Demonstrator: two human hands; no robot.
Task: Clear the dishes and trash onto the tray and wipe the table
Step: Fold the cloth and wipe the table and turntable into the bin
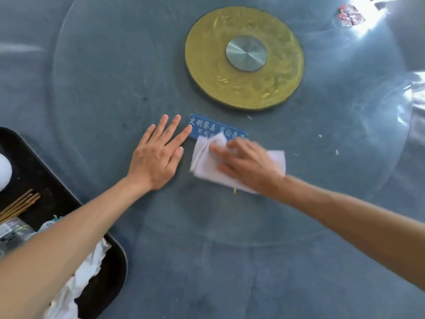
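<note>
My right hand (247,163) presses a folded white cloth (207,164) flat on the glass turntable (115,88) of the blue-grey table; the hand is blurred and its fingers are spread. My left hand (157,155) lies flat on the glass just left of the cloth, fingers straight, fingertips near a blue sign (207,126) with white characters. The cloth overlaps the sign's lower edge. A black tray (110,272) at the lower left holds chopsticks (20,203), crumpled white napkins (78,279), a clear plastic bottle (13,231) and a white bowl (4,169).
A gold disc with a silver hub (245,57) sits at the turntable's centre. A crumpled red-and-white wrapper (349,14) lies at the far right. Small crumbs (337,151) dot the glass right of the cloth. Clear plastic sheeting (414,100) shows at the right edge.
</note>
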